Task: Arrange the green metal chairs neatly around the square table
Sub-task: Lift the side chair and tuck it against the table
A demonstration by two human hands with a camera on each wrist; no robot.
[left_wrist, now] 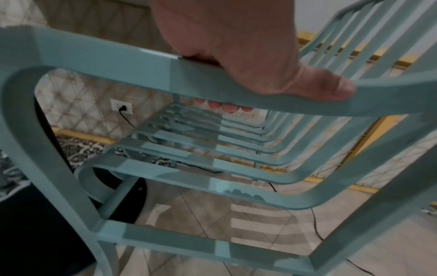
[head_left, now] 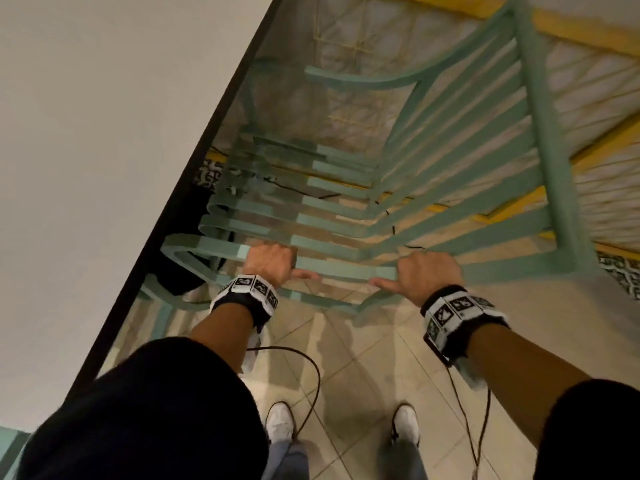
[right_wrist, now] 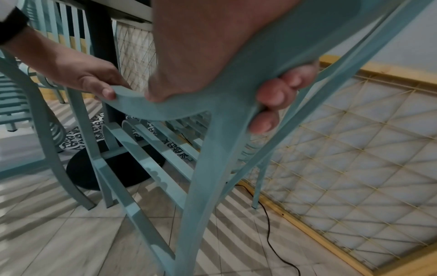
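Note:
A green metal slatted chair [head_left: 332, 202] stands in front of me, its seat partly under the edge of the white square table [head_left: 104, 133]. My left hand [head_left: 270, 259] grips the left part of the chair's top back rail. My right hand [head_left: 427, 271] grips the same rail at its right corner. In the left wrist view the left hand [left_wrist: 236, 56] wraps over the rail [left_wrist: 118, 61], thumb on the near face, fingertips showing beneath. In the right wrist view the right hand [right_wrist: 212, 65] curls round the rail's corner [right_wrist: 212, 149], and the left hand [right_wrist: 94, 82] shows further along.
The table's black pedestal base [right_wrist: 99, 171] sits on the tiled floor under the chair seat. Another green chair [right_wrist: 14, 97] stands on the far left. A yellow-framed lattice panel [right_wrist: 354, 149] lines the wall on the right. A black cable [right_wrist: 267, 224] runs along the floor. My white shoes [head_left: 278, 424] stand behind the chair.

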